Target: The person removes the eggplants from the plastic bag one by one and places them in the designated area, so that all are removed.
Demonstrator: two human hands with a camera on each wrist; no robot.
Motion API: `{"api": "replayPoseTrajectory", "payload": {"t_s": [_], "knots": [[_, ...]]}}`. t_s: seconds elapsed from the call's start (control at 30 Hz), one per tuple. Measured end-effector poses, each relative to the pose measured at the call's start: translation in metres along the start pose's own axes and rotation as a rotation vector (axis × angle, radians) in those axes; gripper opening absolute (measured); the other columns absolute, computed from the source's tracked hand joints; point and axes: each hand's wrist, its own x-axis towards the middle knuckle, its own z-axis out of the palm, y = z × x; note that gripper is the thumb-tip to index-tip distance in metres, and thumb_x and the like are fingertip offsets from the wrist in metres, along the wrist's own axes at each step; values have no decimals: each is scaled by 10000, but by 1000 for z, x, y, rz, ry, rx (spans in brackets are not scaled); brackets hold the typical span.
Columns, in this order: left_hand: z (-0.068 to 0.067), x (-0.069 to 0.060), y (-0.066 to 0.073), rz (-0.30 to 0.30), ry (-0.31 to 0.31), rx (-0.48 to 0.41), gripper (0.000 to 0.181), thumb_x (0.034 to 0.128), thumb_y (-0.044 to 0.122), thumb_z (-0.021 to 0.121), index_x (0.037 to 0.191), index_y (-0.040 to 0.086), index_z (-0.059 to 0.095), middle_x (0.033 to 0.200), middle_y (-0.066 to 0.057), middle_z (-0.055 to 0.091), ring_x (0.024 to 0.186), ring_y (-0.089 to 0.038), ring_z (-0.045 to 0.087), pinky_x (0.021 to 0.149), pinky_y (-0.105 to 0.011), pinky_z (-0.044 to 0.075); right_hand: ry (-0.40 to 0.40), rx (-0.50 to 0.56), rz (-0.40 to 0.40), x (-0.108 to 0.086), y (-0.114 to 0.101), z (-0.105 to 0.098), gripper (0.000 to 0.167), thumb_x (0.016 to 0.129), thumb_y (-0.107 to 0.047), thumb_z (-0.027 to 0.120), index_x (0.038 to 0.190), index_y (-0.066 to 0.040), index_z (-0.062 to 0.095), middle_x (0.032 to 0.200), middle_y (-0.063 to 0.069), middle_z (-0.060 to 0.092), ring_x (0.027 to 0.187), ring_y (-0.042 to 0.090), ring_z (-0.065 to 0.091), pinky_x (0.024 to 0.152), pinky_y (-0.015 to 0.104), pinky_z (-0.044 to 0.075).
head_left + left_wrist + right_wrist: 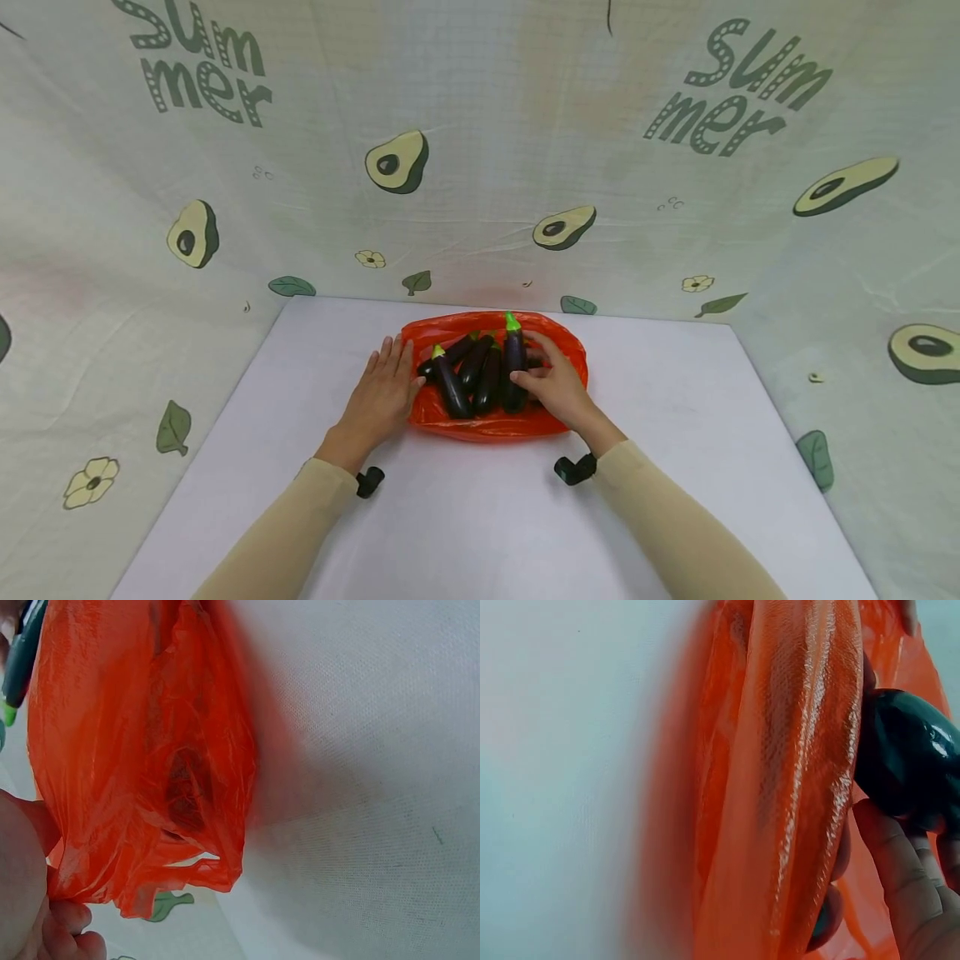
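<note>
A red plastic bag point(480, 432) lies spread wide at the back middle of the white table, with several dark purple eggplants point(452, 387) inside. My right hand point(557, 385) holds one eggplant point(514, 358) at the bag's right side, its bright green stem end pointing away from me. In the right wrist view, the fingers point(904, 866) are against the rounded dark end of that eggplant point(911, 754). At the bag's left rim, my left hand point(382, 392) holds the plastic, thumb toward the inside. Bunched plastic point(82, 877) runs between thumb and fingers in the left wrist view.
The white table point(472, 525) extends around the bag on every side. Behind and beside it hangs a pale cloth point(480, 108) printed with avocados, leaves and lettering. Small black devices point(576, 469) sit at both wrists.
</note>
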Motion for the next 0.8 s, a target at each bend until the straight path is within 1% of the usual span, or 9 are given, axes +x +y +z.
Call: {"api": "replayPoseTrajectory", "payload": {"t_s": [0.17, 0.27, 0.37, 0.47, 0.57, 0.8], "knots": [[1, 0, -2, 9, 15, 7, 759, 1095, 342, 560, 1650, -50, 223, 1736, -253, 185, 1622, -446, 130, 1309, -582, 161, 4, 16, 1, -4, 0, -5, 742, 985, -233, 760, 1611, -353, 381, 1535, 143, 526, 1219, 381, 658, 938, 502, 630], [2, 1, -4, 12, 22, 12, 758, 1092, 340, 567, 1650, -46, 230, 1736, -251, 189, 1623, -442, 133, 1309, -585, 167, 18, -2, -12, -5, 0, -9, 738, 989, -225, 754, 1616, -344, 382, 1539, 157, 524, 1234, 400, 666, 936, 498, 630], [2, 2, -4, 16, 22, 10, 759, 1088, 334, 577, 1649, -47, 235, 1735, -250, 193, 1624, -438, 137, 1308, -585, 169, 50, -28, -24, -7, 0, -15, 732, 990, -218, 752, 1616, -326, 389, 1522, 162, 540, 1228, 404, 677, 945, 498, 626], [2, 2, -4, 17, 19, 9, 758, 1087, 333, 579, 1649, -45, 237, 1736, -248, 193, 1625, -433, 137, 1310, -581, 163, 77, -47, -38, -9, -1, -23, 734, 992, -204, 745, 1625, -302, 385, 1505, 176, 551, 1230, 407, 676, 991, 519, 601], [2, 2, -4, 16, 12, 12, 762, 1085, 335, 581, 1649, -45, 237, 1735, -250, 195, 1624, -436, 137, 1309, -582, 160, 95, -57, -49, -12, -3, -31, 735, 994, -195, 737, 1629, -299, 382, 1505, 183, 552, 1226, 408, 677, 1021, 536, 580], [2, 2, -4, 15, -3, 17, 776, 1087, 352, 576, 1661, -24, 214, 1742, -236, 186, 1629, -426, 128, 1311, -570, 152, 116, -99, -28, -15, -2, -48, 724, 1009, -209, 710, 1637, -295, 361, 1553, 178, 526, 1237, 413, 674, 1006, 550, 579]]}}
